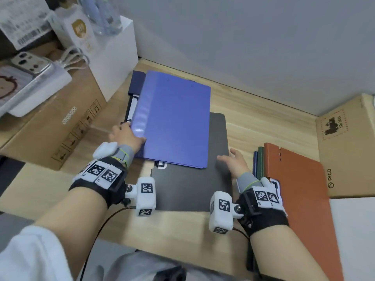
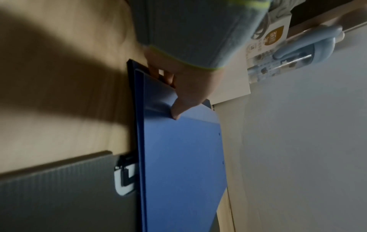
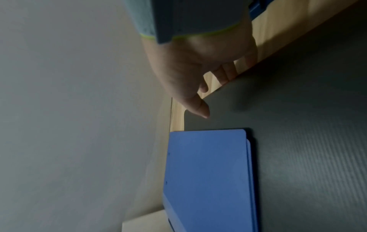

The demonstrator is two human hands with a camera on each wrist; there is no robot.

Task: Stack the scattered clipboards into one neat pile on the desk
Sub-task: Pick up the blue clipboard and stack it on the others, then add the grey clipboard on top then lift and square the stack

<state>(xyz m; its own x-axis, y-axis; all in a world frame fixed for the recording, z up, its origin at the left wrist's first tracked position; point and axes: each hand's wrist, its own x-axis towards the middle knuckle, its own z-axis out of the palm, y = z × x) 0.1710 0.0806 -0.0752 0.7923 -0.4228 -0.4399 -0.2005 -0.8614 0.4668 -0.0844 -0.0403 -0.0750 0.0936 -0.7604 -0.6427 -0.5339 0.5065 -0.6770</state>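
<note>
Pale wooden desk (image 1: 263, 110) against a plain grey wall (image 1: 243, 37), boxes crowding both ends.

At the middle, a blue clipboard (image 1: 176, 120) lying askew, its near end overlapping a dark grey clipboard (image 1: 188, 189) flat on the wood beneath. Under the blue one's left edge, a navy clipboard (image 1: 137, 82) poking out at the far corner. Between the blue and the grey boards, a white and black clip (image 1: 161, 164) showing at the near edge.

Left hand (image 1: 125, 136) gripping the blue clipboard by its left edge: thumb (image 2: 176, 113) pressed on the top face, fingers (image 2: 168, 76) curled underneath. Right hand (image 1: 236, 162) at the right edge of the dark grey clipboard, fingers loosely spread and holding nothing; thumb (image 3: 200, 108) over the grey surface, fingertips (image 3: 224, 76) down at the board's edge — actual contact hard to tell.

Further right, an orange clipboard (image 1: 300, 189) near the desk's right edge, with thin green and blue boards (image 1: 258, 163) edging out from under its left side. Beyond it, a cardboard box (image 1: 349, 151) printed PICO. To the left, a large brown carton (image 1: 60, 122) carrying a white charger (image 1: 38, 94) and a phone (image 1: 28, 63); behind, a white box (image 1: 117, 55).
</note>
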